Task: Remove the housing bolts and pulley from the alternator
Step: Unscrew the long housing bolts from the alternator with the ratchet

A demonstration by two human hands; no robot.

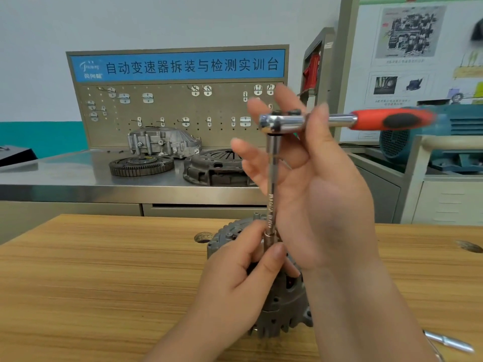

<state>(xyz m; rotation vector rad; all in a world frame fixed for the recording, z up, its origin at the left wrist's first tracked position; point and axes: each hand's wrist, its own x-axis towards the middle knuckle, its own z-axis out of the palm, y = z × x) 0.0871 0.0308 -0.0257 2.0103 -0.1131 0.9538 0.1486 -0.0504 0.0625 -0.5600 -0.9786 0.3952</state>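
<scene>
The grey cast-metal alternator (283, 312) stands on the light wooden surface (104, 283) right in front of me, mostly hidden under my hands. A long chrome extension bar (271, 178) rises straight up from the top of the alternator, with the chrome ratchet with a red and black handle (339, 120) fitted on its upper end, the handle pointing off to the right of the alternator.

My left hand (235, 278) sits on top of the alternator, with fingers and thumb curled round the foot of the extension bar. My right hand (326, 194) is high above the alternator at the ratchet's head, fingers straight and spread behind it, thumb lying across the neck. It is steadying the ratchet, not gripping it.

I judge I am in the bolt stage, with the tool seated on one housing bolt. I cannot see that bolt, nor how many are out; no loose bolts show on the surface. The pulley is hidden by my hands, so I cannot tell whether it is on. A silvery metal tool (449, 343) lies right of the alternator, near me. Most of the job looks left.
</scene>
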